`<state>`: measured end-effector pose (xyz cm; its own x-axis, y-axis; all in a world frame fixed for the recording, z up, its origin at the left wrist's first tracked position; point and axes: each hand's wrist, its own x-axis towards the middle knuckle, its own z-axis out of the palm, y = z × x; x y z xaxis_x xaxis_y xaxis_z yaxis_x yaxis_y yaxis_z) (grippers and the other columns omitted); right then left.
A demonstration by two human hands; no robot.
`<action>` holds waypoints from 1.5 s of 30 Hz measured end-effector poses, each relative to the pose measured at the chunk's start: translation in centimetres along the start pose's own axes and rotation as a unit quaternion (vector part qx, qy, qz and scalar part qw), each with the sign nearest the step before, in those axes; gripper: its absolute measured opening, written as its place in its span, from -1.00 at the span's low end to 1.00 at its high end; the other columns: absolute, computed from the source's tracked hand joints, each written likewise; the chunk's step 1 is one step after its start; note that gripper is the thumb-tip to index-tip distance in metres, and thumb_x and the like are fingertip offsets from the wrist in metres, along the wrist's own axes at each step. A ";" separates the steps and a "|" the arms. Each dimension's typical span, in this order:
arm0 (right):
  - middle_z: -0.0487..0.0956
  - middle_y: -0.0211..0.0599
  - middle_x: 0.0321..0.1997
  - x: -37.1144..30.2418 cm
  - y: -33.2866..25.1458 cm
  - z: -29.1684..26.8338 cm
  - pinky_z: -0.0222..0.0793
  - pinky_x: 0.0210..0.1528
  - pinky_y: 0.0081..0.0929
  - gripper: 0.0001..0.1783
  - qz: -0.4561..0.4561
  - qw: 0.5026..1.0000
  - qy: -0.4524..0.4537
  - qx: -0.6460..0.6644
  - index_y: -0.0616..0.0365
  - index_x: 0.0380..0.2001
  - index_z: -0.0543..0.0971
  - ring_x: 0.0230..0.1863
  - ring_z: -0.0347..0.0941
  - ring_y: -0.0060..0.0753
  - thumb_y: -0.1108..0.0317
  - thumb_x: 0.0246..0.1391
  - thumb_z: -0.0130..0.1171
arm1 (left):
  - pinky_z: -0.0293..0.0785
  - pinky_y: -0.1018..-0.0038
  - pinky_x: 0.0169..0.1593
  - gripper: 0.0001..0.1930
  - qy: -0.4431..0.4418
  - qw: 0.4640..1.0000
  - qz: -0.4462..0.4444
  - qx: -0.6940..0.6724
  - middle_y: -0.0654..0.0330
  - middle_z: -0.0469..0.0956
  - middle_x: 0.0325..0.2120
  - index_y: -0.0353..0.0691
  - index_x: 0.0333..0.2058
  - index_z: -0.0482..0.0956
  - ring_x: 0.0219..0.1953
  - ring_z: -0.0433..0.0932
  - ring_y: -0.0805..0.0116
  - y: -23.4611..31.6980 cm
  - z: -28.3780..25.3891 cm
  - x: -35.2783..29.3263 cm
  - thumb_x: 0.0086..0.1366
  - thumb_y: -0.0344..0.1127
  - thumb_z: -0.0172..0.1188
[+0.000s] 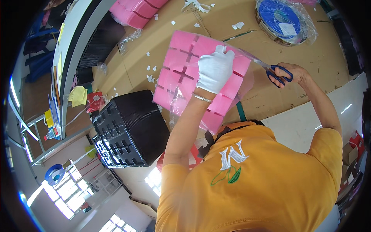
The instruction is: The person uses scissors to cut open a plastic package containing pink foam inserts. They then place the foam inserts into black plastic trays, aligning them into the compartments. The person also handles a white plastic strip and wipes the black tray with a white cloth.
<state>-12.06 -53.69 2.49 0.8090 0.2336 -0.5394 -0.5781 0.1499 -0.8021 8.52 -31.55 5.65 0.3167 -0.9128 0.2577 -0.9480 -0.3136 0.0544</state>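
A pink foam block, cut into rows of squares by dark slots, lies tilted on the cardboard-covered table, wrapped in clear plastic film. My left hand, in a white glove, rests on top of it with curled fingers pinching the film near the block's far edge. In my bare right hand are scissors with dark blue handles. Their blades point left and reach the film at the block's far right corner. How far the blades are apart I cannot make out.
Left of the block stands a stack of black plastic trays. More wrapped pink foam lies at the far edge. A blue round reel in plastic sits far right. White paper scraps dot the cardboard. A curved grey frame rises at left.
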 end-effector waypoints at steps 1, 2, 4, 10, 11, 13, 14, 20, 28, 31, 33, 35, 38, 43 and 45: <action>0.51 -0.46 -0.57 0.2 0.0 -0.2 0.19 -0.67 -0.78 -0.20 0.003 1.000 -0.012 0.009 0.19 -0.40 0.51 -0.61 0.46 -0.66 -0.48 -0.10 0.09 | 0.43 0.35 -0.58 -0.91 0.022 1.000 -0.001 -0.003 0.24 0.57 -0.38 -0.06 -0.51 0.55 -0.58 0.56 0.20 0.2 0.1 0.1 0.11 -0.24 0.23; 0.52 -0.43 -0.54 0.3 0.0 -0.5 0.20 -0.65 -0.77 -0.18 0.007 1.000 -0.025 0.017 0.22 -0.37 0.52 -0.58 0.47 -0.63 -0.48 -0.14 0.14 | 0.44 0.35 -0.57 -0.92 0.034 0.999 -0.002 -0.018 0.25 0.56 -0.40 -0.06 -0.51 0.54 -0.58 0.56 0.20 0.3 0.1 0.3 0.10 -0.26 0.23; 0.53 -0.42 -0.50 0.9 0.4 -1.1 0.22 -0.62 -0.76 -0.14 0.025 0.998 -0.041 0.042 0.23 -0.33 0.51 -0.55 0.48 -0.61 -0.49 -0.23 0.19 | 0.45 0.35 -0.55 -0.93 0.059 0.997 -0.005 -0.048 0.26 0.56 -0.42 -0.06 -0.52 0.53 -0.56 0.55 0.21 0.5 -0.3 0.8 0.07 -0.30 0.24; 0.54 -0.40 -0.46 1.6 -0.2 -1.8 0.26 -0.59 -0.75 -0.19 0.023 0.996 -0.077 0.024 0.19 -0.31 0.51 -0.50 0.50 -0.61 -0.47 -0.14 0.15 | 0.45 0.34 -0.51 -0.92 0.109 0.992 0.005 -0.064 0.23 0.51 -0.45 -0.07 -0.52 0.53 -0.54 0.52 0.19 0.6 0.3 0.8 0.00 -0.37 0.27; 0.54 -0.41 -0.46 1.5 -0.7 -2.0 0.26 -0.58 -0.74 -0.18 0.029 0.996 -0.079 0.010 0.19 -0.31 0.52 -0.50 0.50 -0.60 -0.48 -0.14 0.15 | 0.45 0.34 -0.51 -0.92 0.113 0.991 0.000 -0.069 0.23 0.51 -0.44 -0.07 -0.51 0.53 -0.54 0.52 0.19 0.6 0.4 0.6 0.00 -0.37 0.27; 0.55 -0.40 -0.44 1.0 -1.4 -2.6 0.29 -0.54 -0.73 -0.13 0.064 0.995 -0.069 0.026 0.21 -0.32 0.52 -0.49 0.51 -0.60 -0.51 -0.25 0.19 | 0.45 0.35 -0.51 -0.91 0.120 0.990 -0.010 -0.080 0.22 0.50 -0.43 -0.07 -0.51 0.54 -0.54 0.51 0.19 0.7 0.5 0.2 -0.01 -0.37 0.28; 0.56 -0.40 -0.44 0.9 -1.6 -2.8 0.30 -0.52 -0.73 -0.10 0.082 0.994 -0.064 0.034 0.22 -0.33 0.52 -0.49 0.51 -0.60 -0.53 -0.31 0.22 | 0.44 0.35 -0.51 -0.91 0.119 0.990 -0.008 -0.075 0.22 0.50 -0.42 -0.07 -0.50 0.55 -0.54 0.51 0.20 0.8 0.4 0.0 -0.02 -0.38 0.29; 0.52 -0.42 -0.57 0.8 -2.3 -2.8 0.36 -0.58 -0.78 -0.19 0.070 0.996 -0.046 0.041 0.19 -0.43 0.56 -0.60 0.45 -0.67 -0.50 -0.15 0.14 | 0.40 0.36 -0.52 -0.86 0.135 0.986 -0.003 -0.099 0.23 0.48 -0.42 -0.09 -0.47 0.57 -0.56 0.48 0.23 0.7 0.9 -0.5 -0.06 -0.41 0.32; 0.47 -0.45 -0.69 0.2 -2.7 -3.3 0.29 -0.67 -0.78 -0.21 0.070 0.996 -0.034 0.047 0.20 -0.52 0.56 -0.69 0.40 -0.68 -0.47 -0.16 0.19 | 0.47 0.40 -0.40 -0.90 0.083 0.933 -0.168 -0.307 0.12 0.54 -0.39 -0.23 -0.42 0.61 -0.47 0.54 0.18 0.6 0.6 -0.5 0.03 -0.51 0.28; 0.48 -0.46 -0.68 0.0 -2.7 -3.0 0.30 -0.66 -0.77 -0.28 0.064 0.996 -0.025 0.049 0.18 -0.52 0.55 -0.70 0.39 -0.69 -0.40 -0.12 0.23 | 0.48 0.42 -0.33 -0.91 0.092 0.895 -0.216 -0.379 0.07 0.56 -0.40 -0.28 -0.38 0.61 -0.42 0.56 0.15 0.3 1.1 0.2 0.08 -0.52 0.26; 0.48 -0.46 -0.66 -0.1 -2.6 -2.9 0.30 -0.65 -0.76 -0.37 0.078 0.996 -0.014 0.041 0.17 -0.51 0.54 -0.69 0.39 -0.68 -0.29 -0.08 0.27 | 0.48 0.42 -0.33 -0.92 0.084 0.903 -0.209 -0.366 0.06 0.56 -0.42 -0.28 -0.39 0.61 -0.41 0.56 0.14 0.3 1.1 0.5 0.08 -0.51 0.26; 0.50 -0.44 -0.63 -0.2 -2.7 -3.0 0.31 -0.62 -0.73 -0.49 0.103 0.994 -0.003 0.027 0.17 -0.50 0.53 -0.68 0.40 -0.67 -0.13 -0.04 0.33 | 0.48 0.40 -0.33 -0.91 0.076 0.916 -0.198 -0.341 0.06 0.56 -0.43 -0.26 -0.39 0.61 -0.41 0.56 0.13 0.3 1.2 0.7 0.08 -0.49 0.26; 0.50 -0.44 -0.50 -0.2 -3.3 -3.0 0.41 -0.47 -0.67 -0.76 0.153 0.985 -0.002 -0.081 0.19 -0.37 0.52 -0.50 0.45 -0.64 0.37 -0.11 0.34 | 0.49 0.37 -0.35 -0.89 0.065 0.940 -0.177 -0.283 0.07 0.56 -0.44 -0.23 -0.35 0.61 -0.42 0.56 0.11 0.6 1.3 0.7 0.09 -0.44 0.26; 0.49 -0.45 -0.35 -1.8 -0.4 -3.8 0.36 -0.21 -0.64 -0.52 0.028 0.997 0.016 -0.071 0.16 -0.17 0.47 -0.29 0.40 -0.64 0.23 -0.13 0.42 | 0.49 0.35 -0.42 -0.85 0.057 0.962 -0.139 -0.228 0.09 0.55 -0.46 -0.16 -0.31 0.62 -0.45 0.57 0.11 -0.1 1.4 0.8 0.11 -0.33 0.28; 0.47 -0.47 -0.34 -2.3 0.1 -4.0 0.33 -0.20 -0.63 -0.45 -0.002 0.999 0.024 -0.032 0.17 -0.13 0.47 -0.30 0.38 -0.64 0.11 -0.11 0.43 | 0.46 0.36 -0.47 -0.85 -0.036 0.984 -0.088 -0.147 0.12 0.54 -0.47 -0.14 -0.35 0.61 -0.48 0.56 0.14 -0.3 0.2 1.3 0.08 -0.28 0.29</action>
<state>-13.54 -58.08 2.62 0.8165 0.1866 -0.5464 -0.5679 0.0886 -0.8183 9.20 -32.71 5.76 0.4687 -0.8706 0.1498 -0.8425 -0.3896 0.3720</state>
